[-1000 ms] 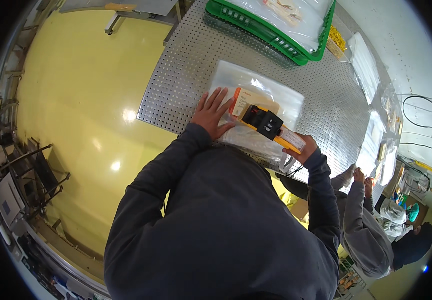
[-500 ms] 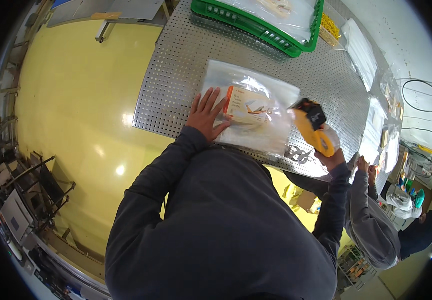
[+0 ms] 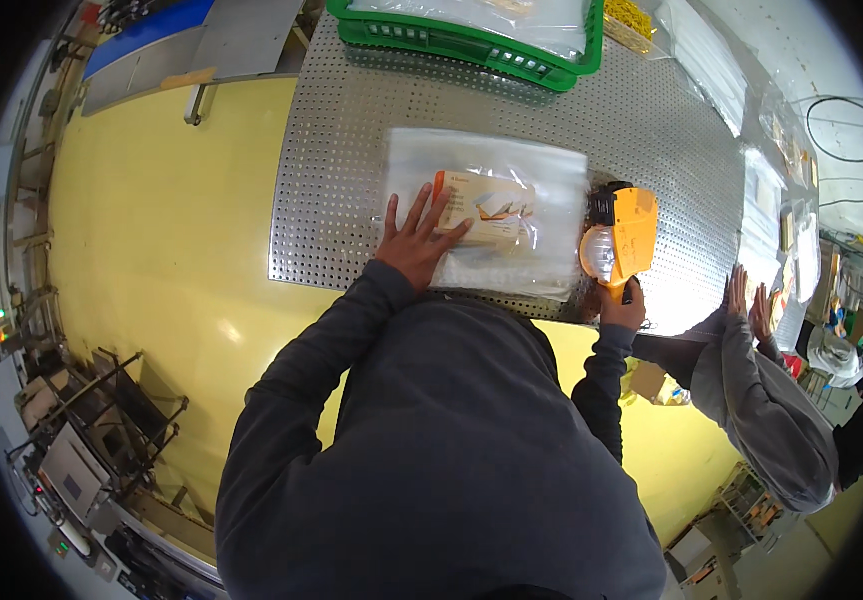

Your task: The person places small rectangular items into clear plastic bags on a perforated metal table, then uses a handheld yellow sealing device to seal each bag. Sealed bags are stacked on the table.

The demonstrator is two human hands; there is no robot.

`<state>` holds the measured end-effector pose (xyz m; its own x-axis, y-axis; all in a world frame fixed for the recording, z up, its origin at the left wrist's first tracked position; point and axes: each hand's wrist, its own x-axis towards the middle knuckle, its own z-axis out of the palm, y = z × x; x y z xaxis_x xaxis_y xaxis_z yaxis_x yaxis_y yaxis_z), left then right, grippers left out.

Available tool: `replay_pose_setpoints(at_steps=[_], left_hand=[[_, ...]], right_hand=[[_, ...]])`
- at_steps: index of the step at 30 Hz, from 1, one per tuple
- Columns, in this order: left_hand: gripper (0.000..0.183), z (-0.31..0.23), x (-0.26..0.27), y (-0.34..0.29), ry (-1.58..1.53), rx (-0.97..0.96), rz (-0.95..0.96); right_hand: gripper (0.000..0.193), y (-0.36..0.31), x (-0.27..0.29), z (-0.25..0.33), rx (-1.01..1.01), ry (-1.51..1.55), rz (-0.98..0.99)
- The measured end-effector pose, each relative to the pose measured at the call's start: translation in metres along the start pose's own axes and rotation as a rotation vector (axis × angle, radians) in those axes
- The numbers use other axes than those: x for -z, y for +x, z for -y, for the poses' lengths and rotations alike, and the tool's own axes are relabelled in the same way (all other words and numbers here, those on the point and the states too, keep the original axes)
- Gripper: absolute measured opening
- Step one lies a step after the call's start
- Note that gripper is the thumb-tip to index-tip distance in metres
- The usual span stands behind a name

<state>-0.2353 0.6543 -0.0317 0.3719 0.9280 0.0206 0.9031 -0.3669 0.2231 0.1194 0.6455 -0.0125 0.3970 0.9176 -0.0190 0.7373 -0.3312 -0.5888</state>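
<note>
My left hand (image 3: 415,240) lies flat with spread fingers on a clear plastic bag (image 3: 552,170), its fingertips over the left part of a cream and orange printed card (image 3: 497,208). The card shows through the shiny film; whether it lies inside the bag or on top, I cannot tell. My right hand (image 3: 624,308) is closed round the handle of an orange and black hand-held label gun (image 3: 637,225) with a clear round part on its side. The gun is just right of the bag, its black head pointing away from me.
The bag lies on a perforated metal table (image 3: 327,190). A green crate (image 3: 462,45) with plastic bags stands at the far side, beside yellow pieces (image 3: 629,25) in a tray. To the right, another person (image 3: 772,410) holds their hands by the table edge. Yellow floor (image 3: 172,230) lies left.
The label gun has gone from tilted to nearly upright and come closer to my body with my right hand. My left hand stays on the bag. The view has shifted somewhat.
</note>
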Motion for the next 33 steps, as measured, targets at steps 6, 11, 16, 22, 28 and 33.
replay_pose_setpoints(at_steps=[6,11,16,22,28,33], left_hand=[[0.054,0.021,0.006,-0.009,-0.328,0.055,-0.197],[0.048,0.041,-0.01,-0.017,-0.29,0.003,-0.19],[0.04,0.041,-0.013,-0.015,-0.276,-0.009,-0.23],[0.034,0.041,-0.011,-0.013,-0.282,-0.011,-0.245],[0.025,0.04,-0.005,-0.01,-0.278,-0.008,-0.237],[0.016,0.044,0.006,-0.005,-0.266,-0.02,-0.237]], right_hand=[[0.058,-0.009,-0.017,-0.024,0.033,-0.078,-0.122],[0.059,-0.008,-0.018,-0.031,0.07,-0.099,-0.145],[0.058,-0.008,-0.02,-0.037,0.1,-0.101,-0.168],[0.057,-0.008,-0.021,-0.04,0.161,-0.103,-0.196],[0.056,-0.009,-0.021,-0.041,0.165,-0.106,-0.19],[0.056,-0.009,-0.022,-0.041,0.166,-0.054,-0.205]])
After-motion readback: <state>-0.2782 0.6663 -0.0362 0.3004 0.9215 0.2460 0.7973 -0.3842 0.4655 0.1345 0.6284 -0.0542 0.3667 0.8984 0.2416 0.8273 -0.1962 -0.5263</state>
